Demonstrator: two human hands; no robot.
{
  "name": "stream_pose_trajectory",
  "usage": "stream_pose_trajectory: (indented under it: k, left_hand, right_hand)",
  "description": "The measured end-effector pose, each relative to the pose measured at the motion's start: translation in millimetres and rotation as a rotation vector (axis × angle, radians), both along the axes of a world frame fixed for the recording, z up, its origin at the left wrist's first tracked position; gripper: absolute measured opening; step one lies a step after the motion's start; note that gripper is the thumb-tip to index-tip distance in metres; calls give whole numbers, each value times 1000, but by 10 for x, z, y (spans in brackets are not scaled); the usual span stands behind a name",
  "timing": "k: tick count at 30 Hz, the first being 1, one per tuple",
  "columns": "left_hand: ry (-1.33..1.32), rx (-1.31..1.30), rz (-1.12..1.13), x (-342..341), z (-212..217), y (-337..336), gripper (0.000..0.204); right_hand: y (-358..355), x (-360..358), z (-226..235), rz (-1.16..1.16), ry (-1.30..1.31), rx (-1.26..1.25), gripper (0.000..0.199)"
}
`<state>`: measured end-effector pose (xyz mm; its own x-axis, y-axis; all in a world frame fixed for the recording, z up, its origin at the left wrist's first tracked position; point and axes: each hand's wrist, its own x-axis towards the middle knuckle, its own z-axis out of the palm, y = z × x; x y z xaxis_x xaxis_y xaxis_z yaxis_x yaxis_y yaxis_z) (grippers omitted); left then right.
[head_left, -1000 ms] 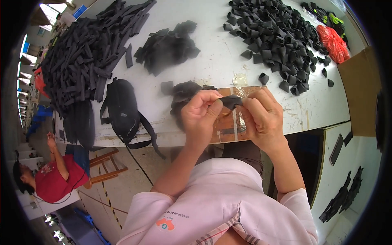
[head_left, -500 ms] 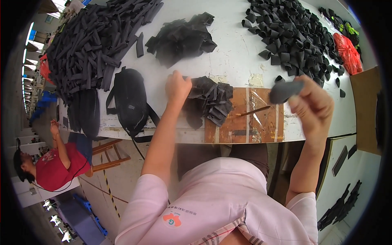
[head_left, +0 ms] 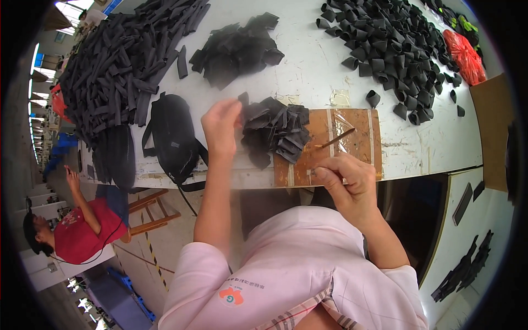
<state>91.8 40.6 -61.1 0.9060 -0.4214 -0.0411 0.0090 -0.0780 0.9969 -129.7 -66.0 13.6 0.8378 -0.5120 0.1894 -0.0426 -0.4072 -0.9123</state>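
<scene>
My left hand (head_left: 221, 127) is closed at the left edge of a small heap of dark grey strips (head_left: 278, 129), slightly blurred, with one dark grey strip (head_left: 243, 99) at its fingertips. Over the front of the brown taped board (head_left: 366, 129) my right hand (head_left: 350, 184) is closed, thumb against the fingers; whatever they hold is hidden. A thin brush (head_left: 338, 138) lies across the board behind that hand. At the far right spreads a pile of folded dark loops (head_left: 393, 49).
A large pile of flat dark strips (head_left: 118, 66) covers the back left. Another dark heap (head_left: 236, 52) lies at the back middle. A black bag (head_left: 175, 137) rests left of my left arm. A red plastic bag (head_left: 465, 58) sits far right. A person (head_left: 82, 225) is seated at left.
My right hand has come left and toward me from the loop pile; the dark loop it held is no longer seen in it. My left hand has shifted slightly left.
</scene>
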Motion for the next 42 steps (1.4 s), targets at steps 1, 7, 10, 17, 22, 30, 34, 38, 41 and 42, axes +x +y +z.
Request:
stream_pose_trajectory:
  k: [1,7,10,17,22,30,34,38,41,42]
  left_hand:
    - [202,-186,-21,-196,159,8,12]
    - [112,-327,-202,-1052,566,-14,10]
    - [-31,-206,-272,-1204,632,-2,4]
    - [92,-224,-209,-1418,542,-58,7]
    - [452,-368,-282,-1319,449,-18,6]
    - [380,-396,-300,-1324,442,-32,10]
    - [392,-413,-331,-1318,436,-24,13]
    - [493,-465,-334,-1332,395,-30,12]
    - [590,-512,-355,-1294,347,-24,12]
    - [634,-525,-361,-1282,337,-19,11]
  right_hand:
    - [35,40,-30,-8,2,3,5]
    - [189,274,-82,-193,-156,48,12]
    - [204,219,-119,-239,-256,-5,14]
    - [194,120,-129,-268,-194,-207,2]
    - [134,31,-119,-184,-49,73,2]
    - [135,54,-135,-170,-53,156,5]
    - [81,53,-125,-118,18,475,8]
    - [58,58,-132,-103,-38,811,10]
    - [31,60,-154,-124,-43,936,10]
    - [25,64,-160,-133,-33,965,9]
